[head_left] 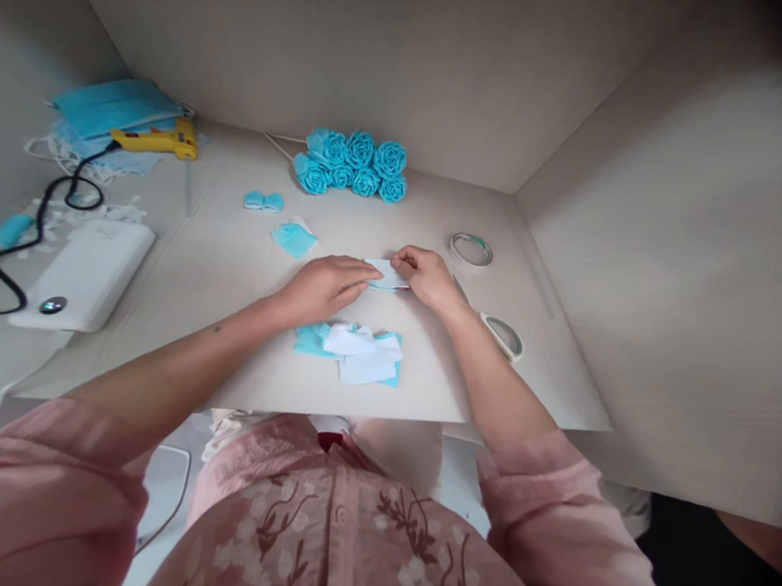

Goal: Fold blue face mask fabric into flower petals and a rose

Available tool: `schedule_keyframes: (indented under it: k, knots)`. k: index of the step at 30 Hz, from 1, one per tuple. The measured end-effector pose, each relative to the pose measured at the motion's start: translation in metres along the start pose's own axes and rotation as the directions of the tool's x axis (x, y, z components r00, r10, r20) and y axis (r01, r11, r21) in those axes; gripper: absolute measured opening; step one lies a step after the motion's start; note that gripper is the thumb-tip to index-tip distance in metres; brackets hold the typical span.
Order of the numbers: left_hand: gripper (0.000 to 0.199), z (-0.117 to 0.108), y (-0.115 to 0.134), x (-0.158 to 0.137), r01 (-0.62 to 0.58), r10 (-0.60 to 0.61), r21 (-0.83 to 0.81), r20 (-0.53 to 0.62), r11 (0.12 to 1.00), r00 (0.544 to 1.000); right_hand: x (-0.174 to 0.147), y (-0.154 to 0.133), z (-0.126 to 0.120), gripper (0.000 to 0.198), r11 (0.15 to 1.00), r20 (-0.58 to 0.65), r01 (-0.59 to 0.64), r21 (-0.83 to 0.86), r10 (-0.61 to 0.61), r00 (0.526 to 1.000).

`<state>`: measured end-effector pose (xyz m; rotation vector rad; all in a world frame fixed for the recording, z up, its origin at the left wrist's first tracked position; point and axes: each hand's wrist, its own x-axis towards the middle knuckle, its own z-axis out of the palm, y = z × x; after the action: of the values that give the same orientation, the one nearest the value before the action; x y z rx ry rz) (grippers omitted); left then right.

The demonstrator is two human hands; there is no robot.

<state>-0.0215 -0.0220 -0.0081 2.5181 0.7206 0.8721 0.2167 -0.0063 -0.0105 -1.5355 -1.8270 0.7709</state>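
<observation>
My left hand and my right hand meet over a small white-and-blue fabric piece lying on the desk. The left fingers press flat on its left side. The right fingers pinch its right edge. Just in front of my hands lies a small pile of cut blue and white fabric squares. A folded blue piece and a small blue bow shape lie farther back. A cluster of blue fabric roses sits against the back wall.
A yellow glue gun rests on a stack of blue face masks at the far left, its black cord trailing forward. A white power bank lies left. Tape roll and scissors lie right. Walls enclose the desk.
</observation>
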Motion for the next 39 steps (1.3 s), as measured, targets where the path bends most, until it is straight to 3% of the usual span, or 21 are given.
schedule_keyframes:
  k: [5,10,16,24,29,32,34,37,39]
  knots:
    - [0.038,0.008,-0.002,-0.001,-0.068,0.063,0.033,0.138,0.997,0.988,0.001,0.002,0.001,0.016,0.999,-0.012,0.014,-0.035,-0.015,1.000]
    - [0.040,0.009,-0.003,-0.004,-0.114,0.097,0.077,0.198,0.990,0.975,0.000,-0.001,0.000,0.018,0.999,-0.003,-0.038,-0.018,0.038,0.999]
    - [0.042,0.011,-0.003,-0.005,-0.117,0.087,0.125,0.222,0.985,0.971,-0.006,-0.010,-0.009,0.027,0.937,-0.103,0.023,-0.349,-0.062,0.993]
    - [0.038,0.011,-0.002,-0.004,-0.093,0.070,0.092,0.228,0.991,0.971,-0.009,-0.015,-0.005,0.013,0.878,0.030,0.077,-0.472,-0.071,0.997]
    - [0.036,0.000,0.004,-0.002,0.012,0.001,-0.074,0.176,0.997,0.984,-0.008,-0.015,-0.004,0.010,0.951,0.002,0.108,-0.290,-0.112,0.994]
    - [0.034,-0.010,0.008,0.000,0.209,-0.204,-0.225,0.047,0.952,0.978,-0.009,-0.019,-0.003,0.011,0.993,-0.040,0.098,-0.063,-0.100,0.994]
    - [0.033,-0.015,0.008,0.001,0.294,-0.341,-0.304,-0.116,0.906,0.933,-0.012,-0.025,-0.001,0.014,0.993,-0.043,0.108,0.050,-0.105,0.993]
    - [0.048,-0.017,0.008,0.003,0.277,-0.385,-0.353,-0.285,0.894,0.878,-0.018,-0.035,0.003,0.017,0.980,-0.044,0.155,0.126,-0.150,0.988]
    - [0.062,-0.015,0.008,0.004,0.260,-0.381,-0.395,-0.264,0.881,0.886,-0.021,-0.041,0.005,0.017,0.971,-0.054,0.201,0.131,-0.196,0.979]
